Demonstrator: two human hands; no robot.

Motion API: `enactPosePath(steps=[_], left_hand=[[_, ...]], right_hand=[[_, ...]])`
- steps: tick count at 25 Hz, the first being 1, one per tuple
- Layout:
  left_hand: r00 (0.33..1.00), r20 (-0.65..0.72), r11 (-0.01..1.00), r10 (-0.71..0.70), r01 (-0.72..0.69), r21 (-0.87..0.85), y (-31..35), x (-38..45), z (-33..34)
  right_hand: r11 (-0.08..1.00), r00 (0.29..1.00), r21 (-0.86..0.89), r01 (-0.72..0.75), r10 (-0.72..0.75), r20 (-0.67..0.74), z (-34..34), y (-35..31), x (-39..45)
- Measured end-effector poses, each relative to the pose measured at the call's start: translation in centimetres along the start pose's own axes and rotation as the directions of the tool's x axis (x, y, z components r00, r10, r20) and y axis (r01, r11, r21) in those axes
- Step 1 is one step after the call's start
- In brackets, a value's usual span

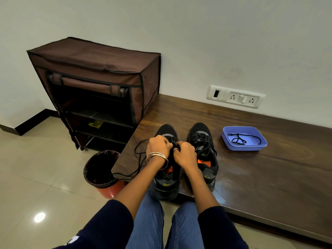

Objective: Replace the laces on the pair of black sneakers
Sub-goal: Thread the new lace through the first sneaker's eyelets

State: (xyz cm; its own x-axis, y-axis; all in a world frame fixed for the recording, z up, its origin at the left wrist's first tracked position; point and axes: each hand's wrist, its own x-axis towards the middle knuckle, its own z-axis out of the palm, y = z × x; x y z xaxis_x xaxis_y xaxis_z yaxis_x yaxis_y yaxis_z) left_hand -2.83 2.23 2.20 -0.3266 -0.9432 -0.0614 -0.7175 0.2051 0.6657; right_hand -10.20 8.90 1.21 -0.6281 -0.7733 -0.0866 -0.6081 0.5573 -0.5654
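Both hands, left hand [159, 147] and right hand [184, 152], pinch a thin black lace [139, 159] over the left mesh sneaker [166, 178] on glossy wood.

No text, brand or number can be read: the yellow marks on the heels of the sneakers [203, 155] and the white mark on the left sleeve [100, 229] are too small or cut off.
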Motion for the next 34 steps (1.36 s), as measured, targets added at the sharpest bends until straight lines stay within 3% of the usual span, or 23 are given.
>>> enactPosePath(steps=[8,15,21,24,30,34], left_hand=[[0.999,0.027,0.993,0.033,-0.035,0.109,0.0,0.0,0.0],[0.997,0.058,0.994,0.059,-0.064,0.091,-0.7,0.4,0.6],[0.979,0.142,0.951,0.145,-0.178,0.252,-0.7,1.0,1.2],[0.97,0.163,0.944,0.178,-0.215,0.248,-0.8,1.2,1.1],[0.973,0.169,0.982,0.158,-0.173,0.077,-1.6,2.0,0.5],[0.989,0.11,0.994,0.102,-0.104,0.02,-2.0,2.2,1.1]], right_hand=[[1.0,1.0,0.004,0.011,-0.011,-0.007,0.0,0.0,0.1],[0.998,0.998,-0.002,0.065,-0.065,-0.006,0.2,0.3,0.3],[0.997,0.998,0.042,0.062,-0.062,0.011,0.2,0.6,0.5],[0.997,0.999,0.066,0.05,-0.051,0.014,0.4,0.6,0.3],[0.965,0.997,0.261,0.007,-0.026,0.07,-0.1,1.3,0.5],[0.829,0.973,0.54,-0.145,0.021,0.228,-0.3,1.9,1.0]])
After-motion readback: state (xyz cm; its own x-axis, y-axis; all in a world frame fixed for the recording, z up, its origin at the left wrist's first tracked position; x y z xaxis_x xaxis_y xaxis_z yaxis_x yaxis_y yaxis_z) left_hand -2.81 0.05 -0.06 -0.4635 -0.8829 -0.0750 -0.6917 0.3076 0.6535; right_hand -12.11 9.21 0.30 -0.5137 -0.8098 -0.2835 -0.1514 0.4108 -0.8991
